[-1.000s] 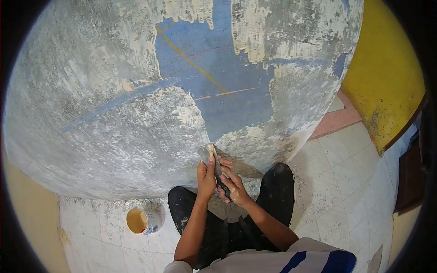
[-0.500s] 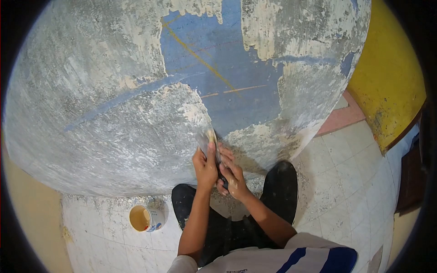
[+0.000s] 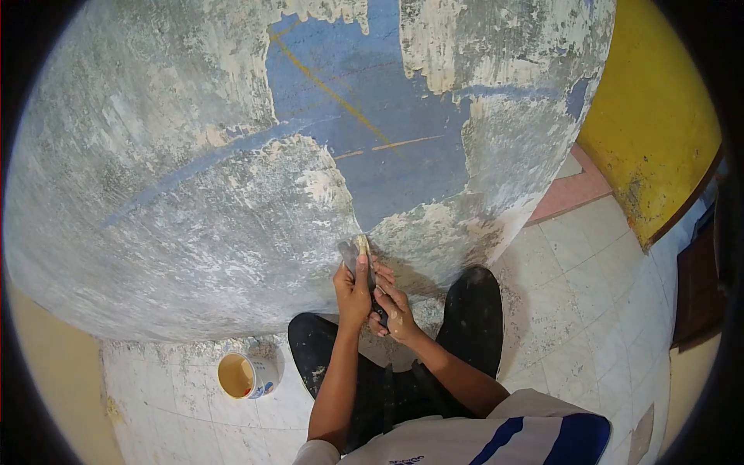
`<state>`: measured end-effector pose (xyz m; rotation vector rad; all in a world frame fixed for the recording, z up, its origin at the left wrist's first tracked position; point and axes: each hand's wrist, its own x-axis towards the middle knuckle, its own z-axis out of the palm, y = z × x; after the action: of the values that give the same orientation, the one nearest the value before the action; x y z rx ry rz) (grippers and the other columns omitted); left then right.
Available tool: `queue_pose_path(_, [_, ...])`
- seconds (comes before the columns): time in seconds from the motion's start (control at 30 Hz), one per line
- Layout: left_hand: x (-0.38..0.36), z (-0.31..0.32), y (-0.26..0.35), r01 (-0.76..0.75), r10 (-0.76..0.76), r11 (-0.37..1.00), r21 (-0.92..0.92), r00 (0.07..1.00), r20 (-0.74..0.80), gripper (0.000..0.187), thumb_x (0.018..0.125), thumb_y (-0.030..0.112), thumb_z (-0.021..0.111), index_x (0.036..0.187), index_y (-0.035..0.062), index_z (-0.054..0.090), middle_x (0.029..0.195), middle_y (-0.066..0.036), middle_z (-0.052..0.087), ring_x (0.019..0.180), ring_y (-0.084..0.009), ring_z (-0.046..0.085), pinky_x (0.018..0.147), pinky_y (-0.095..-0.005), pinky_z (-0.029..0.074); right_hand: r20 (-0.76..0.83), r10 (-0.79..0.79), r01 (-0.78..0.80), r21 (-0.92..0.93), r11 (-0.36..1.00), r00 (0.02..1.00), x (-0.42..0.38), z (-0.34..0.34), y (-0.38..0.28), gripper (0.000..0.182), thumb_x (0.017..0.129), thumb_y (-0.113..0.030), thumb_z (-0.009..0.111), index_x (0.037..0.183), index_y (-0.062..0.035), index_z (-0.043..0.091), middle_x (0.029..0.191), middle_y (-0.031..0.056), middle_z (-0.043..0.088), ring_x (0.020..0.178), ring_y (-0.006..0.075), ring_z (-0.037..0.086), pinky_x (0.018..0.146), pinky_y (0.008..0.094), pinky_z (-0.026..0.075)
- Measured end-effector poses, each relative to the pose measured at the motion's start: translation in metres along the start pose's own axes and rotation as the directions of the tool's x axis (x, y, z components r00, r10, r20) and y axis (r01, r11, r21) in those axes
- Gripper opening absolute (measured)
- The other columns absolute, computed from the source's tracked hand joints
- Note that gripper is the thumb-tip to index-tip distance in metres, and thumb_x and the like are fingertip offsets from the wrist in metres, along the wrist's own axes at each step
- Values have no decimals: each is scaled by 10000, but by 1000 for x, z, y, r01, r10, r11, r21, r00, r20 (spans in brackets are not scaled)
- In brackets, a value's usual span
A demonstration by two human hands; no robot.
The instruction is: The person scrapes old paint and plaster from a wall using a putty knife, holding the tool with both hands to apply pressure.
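My left hand [image 3: 353, 291] is closed around a flat grey scraper blade [image 3: 348, 252], its thumb lying along the tool. Just to its right, my right hand [image 3: 394, 308] grips a dark-handled scraper [image 3: 377, 302]. Pale putty shows on the metal near the tips. Both hands are close together, low on a large curved wall [image 3: 225, 225] with patchy grey and cream coating. Above the tools lies a smooth blue patch [image 3: 403, 178] with ragged edges and yellow lines. How the two tools touch is hard to make out.
A small bucket [image 3: 265, 377] stands on the white tiled floor [image 3: 573, 310], left of my legs. My dark-clad knees are on both sides of my forearms. A yellow curved surface [image 3: 659, 116] and a brown object [image 3: 697, 294] are at the right. Flakes litter the floor.
The view has shifted slightly, so the wall's patch appears further left. Both hands stay together, a little lower against the wall, with the tools still held.
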<state>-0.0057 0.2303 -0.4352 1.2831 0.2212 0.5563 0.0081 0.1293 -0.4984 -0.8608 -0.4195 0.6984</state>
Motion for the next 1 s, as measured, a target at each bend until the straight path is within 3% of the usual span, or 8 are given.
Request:
queue_pose_path(0.2, [0, 6, 9, -19, 19, 1000, -12, 1000, -9, 336, 1058, 271, 501, 1007, -50, 584, 795, -135, 694, 669, -164, 663, 597, -280, 517, -23, -16, 18, 72, 997, 1000, -3, 8, -6, 421, 1076, -207, 427, 1483, -105, 392, 635, 43, 457, 376, 123, 396, 363, 290, 369])
queue_pose_path(0.33, [11, 5, 21, -186, 192, 965, 187, 981, -17, 317, 1058, 253, 500, 1004, -48, 585, 796, -131, 696, 666, -153, 655, 587, -266, 499, -40, -13, 14, 18, 1000, 999, 7, 20, -24, 407, 1077, -212, 423, 1469, -105, 408, 625, 36, 444, 375, 117, 389, 362, 284, 359])
queue_pose_path(0.4, [19, 18, 56, -252, 255, 949, 192, 967, 10, 313, 1057, 248, 502, 1003, -49, 584, 798, -130, 696, 660, -151, 652, 583, -261, 491, 79, -104, 103, 18, 995, 991, 22, 27, -45, 395, 1076, -223, 427, 1454, -106, 424, 626, 33, 444, 382, 114, 394, 362, 278, 354])
queue_pose_path(0.43, [25, 24, 67, -190, 189, 980, 59, 982, 19, 314, 1056, 253, 507, 1007, -47, 586, 798, -130, 694, 660, -150, 651, 590, -265, 495, 138, -152, 150, 21, 988, 979, 27, 31, -55, 390, 1076, -228, 429, 1446, -107, 432, 627, 31, 443, 385, 112, 396, 362, 276, 352])
queue_pose_path(0.57, [27, 32, 89, -157, 156, 987, 43, 988, 16, 328, 1057, 274, 505, 1011, -39, 590, 798, -125, 692, 663, -149, 650, 597, -271, 501, 127, -188, 168, 153, 974, 974, 29, 42, -68, 399, 1056, -236, 492, 1366, 14, 461, 836, 1, 497, 466, 89, 438, 381, 270, 363])
queue_pose_path(0.63, [22, 19, 58, -165, 167, 981, 99, 986, -8, 332, 1057, 278, 507, 1010, -40, 588, 795, -124, 690, 662, -148, 647, 597, -270, 500, 56, -134, 133, 13, 991, 989, 23, 26, -48, 444, 1053, -236, 502, 1394, 40, 434, 894, 2, 512, 487, 82, 440, 394, 266, 368])
queue_pose_path(0.8, [-2, 4, -2, -39, 39, 999, -1, 998, -44, 344, 1055, 289, 506, 1000, -41, 583, 777, -118, 685, 642, -147, 640, 583, -283, 508, -12, -5, 6, 54, 999, 1000, -5, 3, -5, 427, 1064, -255, 472, 1434, -42, 455, 640, 30, 484, 403, 95, 407, 364, 267, 334])
queue_pose_path(1.0, [-1, 12, 6, -58, 63, 995, 82, 996, -60, 360, 1057, 307, 497, 1001, -40, 573, 786, -147, 694, 641, -166, 655, 568, -284, 510, 3, -78, 78, 17, 997, 997, -4, 2, -9, 437, 1067, -219, 447, 1471, -53, 420, 751, 47, 547, 435, 110, 454, 364, 271, 382])
